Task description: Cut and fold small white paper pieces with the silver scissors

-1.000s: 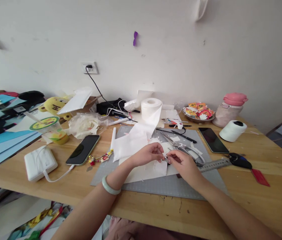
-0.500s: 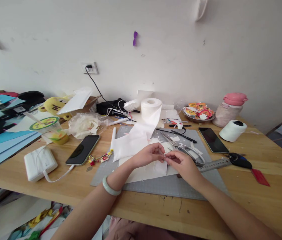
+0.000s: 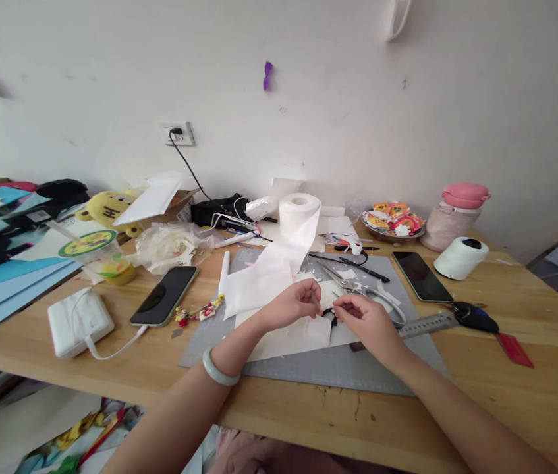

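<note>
Left hand [image 3: 294, 305]: thumb and fingertips drawn close; cannot tell whether anything is pinched. Right hand [image 3: 367, 322]: thumb and forefinger nearly together, contents likewise too small to make out. Between and just below the fingertips, a small curved black piece [image 3: 334, 321], beside a small white translucent square of thin paper [image 3: 318, 331], above a grey gridded cutting mat [image 3: 303, 374].

Handling, judged by eye: the black piece probably light and fiddly (material unclear), best nipped at one end; the paper likely soft, weightless, easily creased, so lift by an edge.

Against half a second ago: fingertips then met; now a gap parts them, and the black piece, hidden then, shows.
</note>
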Motion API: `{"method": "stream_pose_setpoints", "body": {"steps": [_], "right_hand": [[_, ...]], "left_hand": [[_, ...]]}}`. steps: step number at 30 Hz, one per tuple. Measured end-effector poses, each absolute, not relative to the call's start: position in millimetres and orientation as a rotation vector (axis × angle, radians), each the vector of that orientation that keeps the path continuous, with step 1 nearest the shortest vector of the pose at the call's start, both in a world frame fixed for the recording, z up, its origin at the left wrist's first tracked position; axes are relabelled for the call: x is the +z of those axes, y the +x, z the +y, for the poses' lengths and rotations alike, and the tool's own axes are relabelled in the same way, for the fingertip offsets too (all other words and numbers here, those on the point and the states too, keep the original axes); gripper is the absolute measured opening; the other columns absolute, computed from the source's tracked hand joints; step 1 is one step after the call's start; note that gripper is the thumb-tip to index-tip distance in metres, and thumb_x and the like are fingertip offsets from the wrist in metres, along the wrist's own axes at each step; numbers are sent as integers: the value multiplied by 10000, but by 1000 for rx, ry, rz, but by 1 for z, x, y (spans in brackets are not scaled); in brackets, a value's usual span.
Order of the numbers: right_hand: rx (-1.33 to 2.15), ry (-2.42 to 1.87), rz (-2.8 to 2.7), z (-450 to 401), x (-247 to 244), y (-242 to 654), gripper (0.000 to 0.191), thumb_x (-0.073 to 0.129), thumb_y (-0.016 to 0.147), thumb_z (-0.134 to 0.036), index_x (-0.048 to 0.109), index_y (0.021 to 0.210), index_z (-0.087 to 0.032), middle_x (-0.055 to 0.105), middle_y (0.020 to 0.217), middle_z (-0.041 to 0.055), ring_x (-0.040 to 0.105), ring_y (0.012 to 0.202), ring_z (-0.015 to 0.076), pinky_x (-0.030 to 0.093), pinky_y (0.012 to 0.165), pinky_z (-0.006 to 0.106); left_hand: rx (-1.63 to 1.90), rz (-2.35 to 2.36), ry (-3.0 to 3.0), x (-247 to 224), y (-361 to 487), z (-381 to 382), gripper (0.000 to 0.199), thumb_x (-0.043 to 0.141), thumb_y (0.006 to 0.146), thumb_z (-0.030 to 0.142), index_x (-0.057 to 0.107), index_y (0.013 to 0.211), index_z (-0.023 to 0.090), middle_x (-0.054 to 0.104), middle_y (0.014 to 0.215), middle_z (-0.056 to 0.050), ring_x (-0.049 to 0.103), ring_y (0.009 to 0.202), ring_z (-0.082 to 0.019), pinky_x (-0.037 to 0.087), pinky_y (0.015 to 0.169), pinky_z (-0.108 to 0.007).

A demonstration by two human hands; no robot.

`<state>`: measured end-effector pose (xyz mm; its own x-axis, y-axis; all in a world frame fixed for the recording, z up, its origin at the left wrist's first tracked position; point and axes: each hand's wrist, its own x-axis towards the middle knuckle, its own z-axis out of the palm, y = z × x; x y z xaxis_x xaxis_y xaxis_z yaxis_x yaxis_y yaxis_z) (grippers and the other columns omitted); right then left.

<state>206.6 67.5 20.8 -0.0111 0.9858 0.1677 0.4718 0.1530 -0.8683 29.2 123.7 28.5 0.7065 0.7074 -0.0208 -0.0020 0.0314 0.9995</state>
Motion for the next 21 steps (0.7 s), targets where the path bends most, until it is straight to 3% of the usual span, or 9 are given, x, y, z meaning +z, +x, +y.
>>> {"method": "stream_pose_setpoints", "body": {"steps": [7,15,21], "right_hand": [[780,-1435,-1550,67,28,209,123,552,722,-307,605,749,-199,637,666,18,604,618,164,486,603,295],[743,-1413,-1556,67,27,210,135,546,738,-315,605,756,-195,632,669,22,597,625,161,483,613,296],[648,-1429,-1563,69,26,212,170,525,759,-326,629,795,-197,644,672,19,602,649,169,478,645,301]], "left_hand": [[657,813,1746,25,24,132,100,461,662,123,474,743,180,541,649,16,522,613,-118,393,602,-248],[417,1628,2518,34,1,143,205,387,742,157,592,755,171,635,758,-75,572,701,-199,359,580,-280],[259,1739,2676,34,-6,147,252,396,790,202,641,772,144,632,875,-112,602,764,-229,396,684,-336]]}}
